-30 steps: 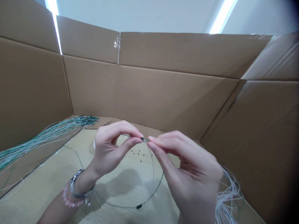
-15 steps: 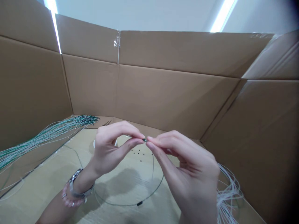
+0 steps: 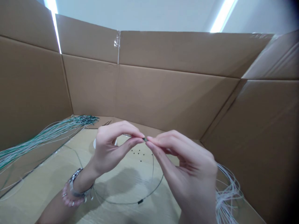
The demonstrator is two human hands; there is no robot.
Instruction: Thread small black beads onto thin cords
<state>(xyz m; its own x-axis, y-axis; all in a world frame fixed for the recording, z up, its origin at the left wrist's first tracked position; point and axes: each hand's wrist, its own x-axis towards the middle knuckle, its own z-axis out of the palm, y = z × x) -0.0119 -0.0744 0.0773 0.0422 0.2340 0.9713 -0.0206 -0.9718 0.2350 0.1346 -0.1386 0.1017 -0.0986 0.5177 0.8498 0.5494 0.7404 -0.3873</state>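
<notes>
My left hand (image 3: 112, 146) and my right hand (image 3: 184, 165) meet in mid-air, their fingertips pinching a tiny dark green sleeve (image 3: 145, 139) on a thin wire. From that pinch, the thin wire (image 3: 161, 180) drops in a loop below my hands. A short black sleeve (image 3: 140, 201) sits on the loop's lower curve. Several small black beads (image 3: 137, 154) lie on the cardboard under my fingers. The fingertips hide most of the green sleeve.
A bundle of green-and-white wires (image 3: 46, 137) lies at the left, and loose white wires (image 3: 227, 196) at the lower right. A white round object (image 3: 94, 143) and a pair of tweezers (image 3: 106, 123) sit behind my left hand. Cardboard walls (image 3: 175, 99) surround the work area.
My right hand has shifted slightly left, bringing the pinch a little to the right of its earlier spot. The wire loop and its black sleeve have risen a little.
</notes>
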